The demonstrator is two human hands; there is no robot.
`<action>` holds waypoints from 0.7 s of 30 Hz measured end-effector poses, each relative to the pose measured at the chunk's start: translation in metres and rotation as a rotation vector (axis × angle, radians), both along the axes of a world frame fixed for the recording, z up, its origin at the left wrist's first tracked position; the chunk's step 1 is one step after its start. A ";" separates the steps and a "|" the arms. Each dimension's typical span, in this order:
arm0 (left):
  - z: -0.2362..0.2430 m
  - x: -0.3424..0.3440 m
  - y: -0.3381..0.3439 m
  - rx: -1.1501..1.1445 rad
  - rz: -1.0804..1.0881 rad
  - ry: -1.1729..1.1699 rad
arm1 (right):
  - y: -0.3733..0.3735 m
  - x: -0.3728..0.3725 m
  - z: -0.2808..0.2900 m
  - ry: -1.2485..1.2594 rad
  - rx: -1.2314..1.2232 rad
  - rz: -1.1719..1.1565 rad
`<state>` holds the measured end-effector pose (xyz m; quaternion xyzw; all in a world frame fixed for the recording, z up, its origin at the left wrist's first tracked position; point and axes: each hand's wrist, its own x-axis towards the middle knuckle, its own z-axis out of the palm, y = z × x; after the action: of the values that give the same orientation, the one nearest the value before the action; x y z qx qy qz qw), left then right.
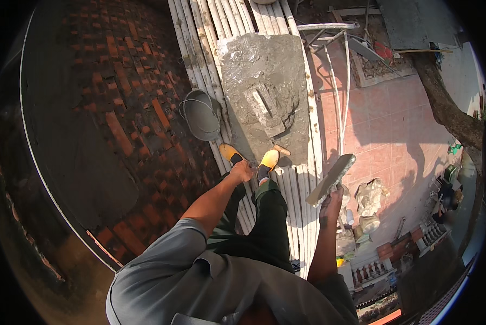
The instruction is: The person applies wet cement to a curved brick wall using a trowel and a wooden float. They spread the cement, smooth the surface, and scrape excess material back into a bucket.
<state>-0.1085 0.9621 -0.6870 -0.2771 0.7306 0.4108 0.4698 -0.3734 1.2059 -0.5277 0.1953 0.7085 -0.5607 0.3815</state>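
My left hand (240, 171) is closed near my yellow shoes (269, 162); what it holds is too small to make out. My right hand (333, 197) grips a long mortar-smeared float (335, 173), held out past the platform's right edge. Below me a board (243, 59) covered in wet grey mortar lies on pale poles. A second float (262, 111) rests in the mortar, and a tool with a wooden handle (282, 149) lies by my right shoe. A bucket (199, 115) stands on the poles at the board's left.
A brick wall (121, 130), partly coated grey, runs along the left. Beyond the pole platform (199, 49)'s right edge lies a pink tiled floor (383, 135) far below, with sacks (369, 196), a balustrade (370, 273), bent white tubing (344, 81) and a tree trunk (443, 108).
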 end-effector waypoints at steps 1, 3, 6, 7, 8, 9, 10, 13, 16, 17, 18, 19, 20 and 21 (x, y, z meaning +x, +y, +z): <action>-0.018 -0.001 0.011 0.006 0.008 0.020 | 0.005 0.003 -0.011 -0.038 0.016 -0.063; -0.053 -0.005 0.025 0.013 0.027 0.051 | 0.016 0.009 -0.029 -0.035 0.024 -0.093; -0.107 -0.022 0.048 0.128 0.133 -0.037 | 0.033 0.016 -0.054 -0.106 0.125 -0.104; -0.125 -0.026 0.055 0.160 0.127 0.012 | 0.038 0.019 -0.062 -0.107 0.122 -0.109; -0.142 -0.029 0.063 0.176 0.117 0.089 | 0.043 0.021 -0.070 -0.106 0.098 -0.123; -0.157 -0.031 0.071 0.211 0.075 0.123 | 0.048 0.022 -0.078 -0.136 0.107 -0.105; -0.171 -0.037 0.080 0.214 0.310 0.046 | 0.051 0.024 -0.086 -0.093 0.145 -0.022; -0.207 -0.058 0.104 0.259 0.693 -0.130 | 0.059 0.028 -0.110 -0.002 0.171 0.151; -0.237 -0.073 0.122 0.367 1.209 -0.339 | 0.062 0.032 -0.133 0.115 0.201 0.328; -0.249 -0.077 0.128 0.359 1.221 -0.313 | 0.063 0.033 -0.141 0.210 0.242 0.441; -0.259 -0.078 0.135 0.382 1.299 -0.286 | 0.064 0.033 -0.148 0.264 0.275 0.530; -0.271 -0.079 0.140 0.405 1.387 -0.250 | 0.064 0.033 -0.155 0.332 0.334 0.650; -0.285 -0.082 0.145 0.415 1.481 -0.292 | 0.064 0.032 -0.159 0.360 0.382 0.746; -0.300 -0.086 0.150 0.349 1.486 -0.333 | 0.063 0.030 -0.164 0.388 0.426 0.842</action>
<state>-0.1947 1.1125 -0.9868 -0.6738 0.1982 0.6796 0.2118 -0.3429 1.2694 -0.6918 -0.1414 0.8821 -0.2271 0.3876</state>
